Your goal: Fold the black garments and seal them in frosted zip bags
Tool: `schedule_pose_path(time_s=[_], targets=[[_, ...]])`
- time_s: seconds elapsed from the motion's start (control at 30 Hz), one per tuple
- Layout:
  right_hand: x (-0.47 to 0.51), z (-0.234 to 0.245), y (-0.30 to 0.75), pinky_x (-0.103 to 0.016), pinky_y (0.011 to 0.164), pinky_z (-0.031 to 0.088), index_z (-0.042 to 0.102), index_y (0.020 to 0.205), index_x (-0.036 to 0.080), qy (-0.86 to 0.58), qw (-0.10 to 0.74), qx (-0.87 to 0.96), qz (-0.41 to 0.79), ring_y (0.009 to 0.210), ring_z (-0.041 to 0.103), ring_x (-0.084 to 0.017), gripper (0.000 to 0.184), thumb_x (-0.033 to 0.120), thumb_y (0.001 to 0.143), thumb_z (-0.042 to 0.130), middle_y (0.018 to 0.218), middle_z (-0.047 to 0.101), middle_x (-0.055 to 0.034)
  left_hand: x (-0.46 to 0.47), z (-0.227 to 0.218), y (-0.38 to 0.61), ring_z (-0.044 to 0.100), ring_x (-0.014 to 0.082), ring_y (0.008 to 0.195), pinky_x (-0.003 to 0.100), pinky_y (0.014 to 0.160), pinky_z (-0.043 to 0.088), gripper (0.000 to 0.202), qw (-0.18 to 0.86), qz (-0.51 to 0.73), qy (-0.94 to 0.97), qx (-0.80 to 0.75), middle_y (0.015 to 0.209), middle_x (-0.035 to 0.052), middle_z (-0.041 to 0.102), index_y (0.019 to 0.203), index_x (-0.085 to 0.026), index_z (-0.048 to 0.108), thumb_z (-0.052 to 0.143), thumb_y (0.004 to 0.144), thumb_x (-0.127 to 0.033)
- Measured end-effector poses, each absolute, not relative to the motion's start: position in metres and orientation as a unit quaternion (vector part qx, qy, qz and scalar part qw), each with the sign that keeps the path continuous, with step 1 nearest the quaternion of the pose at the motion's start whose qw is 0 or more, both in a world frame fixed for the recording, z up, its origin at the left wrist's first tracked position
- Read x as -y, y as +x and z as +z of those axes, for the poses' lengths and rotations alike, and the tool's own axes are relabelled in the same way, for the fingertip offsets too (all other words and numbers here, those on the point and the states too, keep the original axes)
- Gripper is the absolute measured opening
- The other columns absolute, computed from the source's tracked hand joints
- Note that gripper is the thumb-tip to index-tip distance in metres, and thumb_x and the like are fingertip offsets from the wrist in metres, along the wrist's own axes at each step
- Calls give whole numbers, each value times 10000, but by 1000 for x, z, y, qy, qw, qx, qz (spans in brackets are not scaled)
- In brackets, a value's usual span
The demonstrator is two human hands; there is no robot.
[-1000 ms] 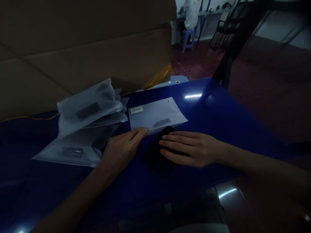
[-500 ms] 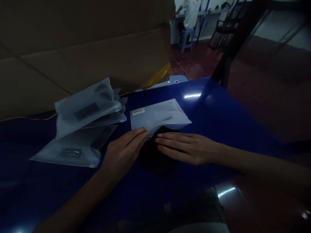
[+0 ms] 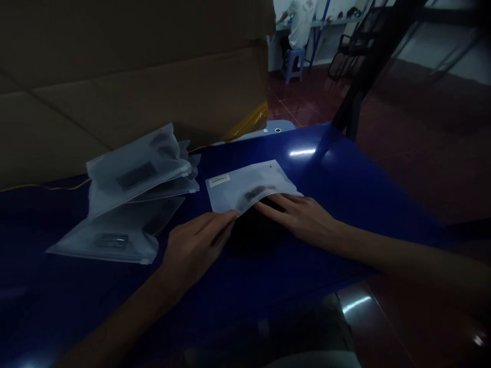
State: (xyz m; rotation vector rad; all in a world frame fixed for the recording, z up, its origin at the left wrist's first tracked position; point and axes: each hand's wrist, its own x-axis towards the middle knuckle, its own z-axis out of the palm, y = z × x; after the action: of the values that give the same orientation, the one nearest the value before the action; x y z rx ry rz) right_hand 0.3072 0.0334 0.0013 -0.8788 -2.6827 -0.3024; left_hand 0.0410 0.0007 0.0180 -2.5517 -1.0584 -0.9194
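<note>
A frosted zip bag (image 3: 245, 179) with a small white label lies on the blue table, its mouth towards me. My left hand (image 3: 197, 240) is closed, pinching the near left edge of that mouth between thumb and fingers. The fingers of my right hand (image 3: 307, 217) reach into the mouth, tips under the upper sheet, on a black soft item (image 3: 253, 232). Part of this item shows dark through the bag; the rest is hard to make out in the shadow between my hands. My right thumb is hidden.
Several filled zip bags (image 3: 134, 176) are piled on the left of the blue table (image 3: 345, 179). A large cardboard box (image 3: 153, 92) stands behind them, with yellow tape (image 3: 247, 122) at its corner. Further back, a person (image 3: 301, 25) sits on a blue stool (image 3: 293, 64). A dark metal frame (image 3: 368, 76) rises at right.
My right hand has moved forward, its fingertips passing from on top of the black item into the bag's mouth. A dark shape now shows inside the bag. My left hand stays near its edge.
</note>
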Motion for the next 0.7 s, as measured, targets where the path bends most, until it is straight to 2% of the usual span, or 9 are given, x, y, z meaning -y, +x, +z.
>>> schedule_pose_path(time_s=[0.1,0.27,0.4,0.5,0.6,0.7], targets=[[-26,0,305,-288,653,624,524,1500,128,-337,155,912,-176,901,743,-220,579,-37,951,442,1231,732,-170,6,23,47,743,78,657,153,596,547,150,128,-322,-865,363,825,-43,797,1103,-182,727,725,961,-135],[-22,-2,305,-268,540,557,644,1356,86,-384,117,892,-205,722,728,-204,450,-20,943,499,1047,775,-155,11,25,52,733,67,640,150,561,528,109,132,-329,-868,347,795,-60,787,1059,-194,725,728,963,-142],[-26,1,310,-263,526,561,568,1426,79,-329,130,912,-206,783,741,-206,498,-26,952,456,1162,751,-176,11,23,52,737,68,653,151,579,533,117,103,-328,-867,360,803,-54,786,1063,-187,718,714,965,-123],[-27,7,313,-232,565,581,507,1473,125,-248,170,931,-209,927,739,-192,519,-18,979,436,1304,704,-168,9,21,48,747,81,679,164,605,545,135,90,-327,-865,370,829,-46,790,1078,-188,713,717,960,-122],[-25,10,311,-222,598,591,553,1418,142,-213,203,928,-229,957,735,-181,481,-25,976,464,1319,705,-145,7,21,45,757,92,710,178,627,559,129,94,-318,-865,377,861,-35,796,1079,-190,708,716,964,-132],[-23,8,308,-233,562,572,604,1371,107,-268,190,915,-234,857,738,-180,471,-45,945,474,1244,737,-150,8,23,45,754,89,695,179,612,563,132,100,-314,-868,372,857,-47,800,1072,-206,713,722,961,-134]])
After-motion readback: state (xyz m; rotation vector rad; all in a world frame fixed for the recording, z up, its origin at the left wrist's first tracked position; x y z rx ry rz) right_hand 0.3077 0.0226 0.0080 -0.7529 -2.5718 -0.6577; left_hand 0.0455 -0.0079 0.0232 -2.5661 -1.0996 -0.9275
